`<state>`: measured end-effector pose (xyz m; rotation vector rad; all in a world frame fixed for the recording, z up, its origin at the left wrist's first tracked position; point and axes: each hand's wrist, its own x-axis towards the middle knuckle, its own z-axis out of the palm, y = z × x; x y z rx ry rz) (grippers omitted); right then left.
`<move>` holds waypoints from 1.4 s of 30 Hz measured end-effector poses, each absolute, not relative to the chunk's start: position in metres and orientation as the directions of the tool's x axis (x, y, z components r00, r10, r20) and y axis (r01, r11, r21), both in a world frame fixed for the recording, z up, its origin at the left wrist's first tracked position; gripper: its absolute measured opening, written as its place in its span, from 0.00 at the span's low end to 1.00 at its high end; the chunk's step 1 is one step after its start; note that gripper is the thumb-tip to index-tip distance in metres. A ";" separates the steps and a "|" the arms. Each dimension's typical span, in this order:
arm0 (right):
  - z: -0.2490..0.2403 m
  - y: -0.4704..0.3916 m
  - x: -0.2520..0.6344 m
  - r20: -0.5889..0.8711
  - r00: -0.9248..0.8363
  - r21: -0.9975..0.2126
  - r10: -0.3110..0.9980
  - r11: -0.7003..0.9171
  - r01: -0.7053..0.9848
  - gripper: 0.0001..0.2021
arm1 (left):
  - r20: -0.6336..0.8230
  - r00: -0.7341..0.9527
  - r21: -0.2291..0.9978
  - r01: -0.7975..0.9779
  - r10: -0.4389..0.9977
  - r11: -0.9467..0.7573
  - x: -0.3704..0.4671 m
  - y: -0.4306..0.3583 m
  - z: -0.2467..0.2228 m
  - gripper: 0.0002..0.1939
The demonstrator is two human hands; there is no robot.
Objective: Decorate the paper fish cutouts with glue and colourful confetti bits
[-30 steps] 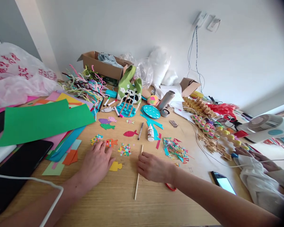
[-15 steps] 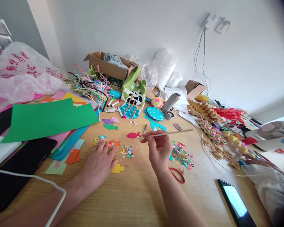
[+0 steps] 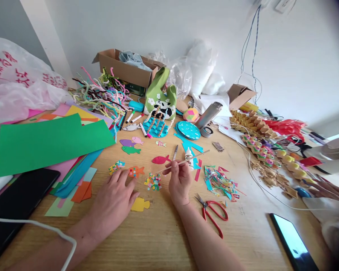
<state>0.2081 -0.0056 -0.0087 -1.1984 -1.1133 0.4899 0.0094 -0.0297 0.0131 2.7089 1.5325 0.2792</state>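
My right hand (image 3: 180, 180) pinches a thin stick (image 3: 197, 155), whose left tip hangs over the pile of small coloured dots (image 3: 153, 182). My left hand (image 3: 114, 195) lies palm down with fingers spread, fingertips at an orange paper fish (image 3: 136, 171) with dots on it and beside a multicoloured fish (image 3: 116, 166). A yellow paper shape (image 3: 140, 204) lies right of my left thumb. Behind the dots is a red fish (image 3: 160, 159). A small white bottle (image 3: 188, 156) and a pen (image 3: 175, 152) lie beyond my right hand.
Red-handled scissors (image 3: 212, 212) lie right of my right forearm, near paper scraps (image 3: 220, 182). A phone (image 3: 295, 241) is at the right front. Green paper (image 3: 55, 145) covers sheets at left. A white cable (image 3: 39, 224) crosses the left front.
My right hand has moved left and tilted, bringing the stick's tip toward the dots. The bottle and whole scissors now show. The view has shifted; my left hand stays by the orange fish.
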 end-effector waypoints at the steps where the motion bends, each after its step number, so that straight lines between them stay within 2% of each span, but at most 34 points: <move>1: -0.009 -0.006 0.208 0.424 0.420 -0.905 0.803 0.358 0.230 0.14 | 0.153 0.503 0.105 0.847 0.850 -0.520 0.009 -0.030 0.013 0.15; 9: -0.011 -0.014 0.203 0.469 0.353 -0.883 0.810 0.415 0.220 0.12 | 0.133 0.507 0.087 0.850 0.852 -0.520 0.009 -0.030 0.014 0.15; 20: -0.018 -0.014 0.208 0.511 0.325 -0.859 0.796 0.455 0.236 0.04 | 0.077 0.488 0.119 0.861 0.869 -0.494 0.011 -0.031 0.020 0.17; 31: -0.013 -0.014 0.211 0.535 0.349 -0.842 0.769 0.448 0.301 0.11 | 0.087 0.480 0.119 0.865 0.873 -0.487 0.011 -0.032 0.016 0.18; 36: -0.016 -0.015 0.218 0.559 0.302 -0.810 0.772 0.430 0.399 0.11 | 0.118 0.502 0.095 0.853 0.857 -0.513 0.009 -0.031 0.014 0.17; 42: -0.013 -0.019 0.222 0.622 0.171 -0.694 0.764 0.437 0.572 0.13 | 0.210 0.546 0.063 0.820 0.811 -0.569 0.006 -0.028 0.007 0.16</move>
